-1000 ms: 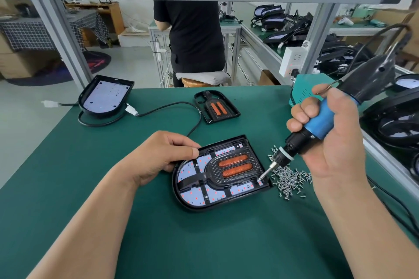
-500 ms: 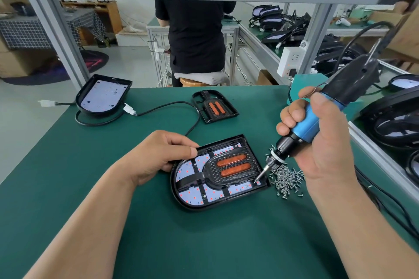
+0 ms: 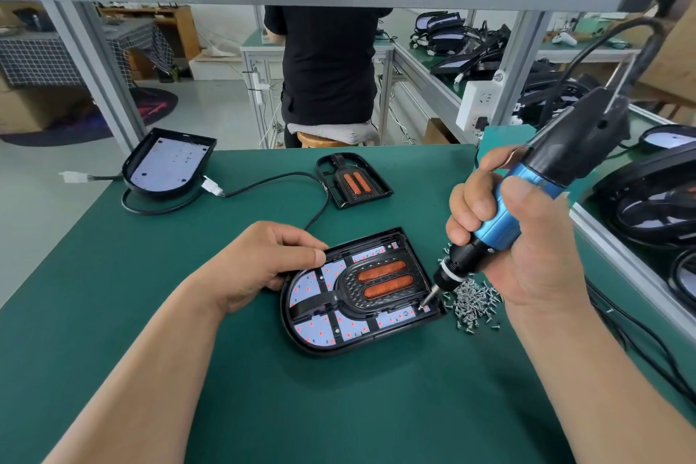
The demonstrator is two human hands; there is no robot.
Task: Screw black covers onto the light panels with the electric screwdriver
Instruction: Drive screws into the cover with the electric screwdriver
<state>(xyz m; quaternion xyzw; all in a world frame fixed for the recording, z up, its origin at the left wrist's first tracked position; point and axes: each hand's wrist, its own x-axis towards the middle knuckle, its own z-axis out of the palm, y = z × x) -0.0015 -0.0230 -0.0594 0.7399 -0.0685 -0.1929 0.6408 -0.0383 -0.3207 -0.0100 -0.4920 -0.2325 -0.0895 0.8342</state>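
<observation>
My R hand (image 3: 527, 256) fingers wrap tight round the electric screwdriver (image 3: 499, 224) — bit tip on the light panel (image 3: 320, 331) corner just below them. My L hand (image 3: 263, 264) fingers are curled, thumb pinching the panel rim. Btwn both hands the black cover (image 3: 348, 290) sits in the panel; screws (image 3: 474, 301) lie under R palm.

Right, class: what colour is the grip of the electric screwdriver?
Blue; the screwdriver grip shows best in the head view, in the right hand.
</observation>
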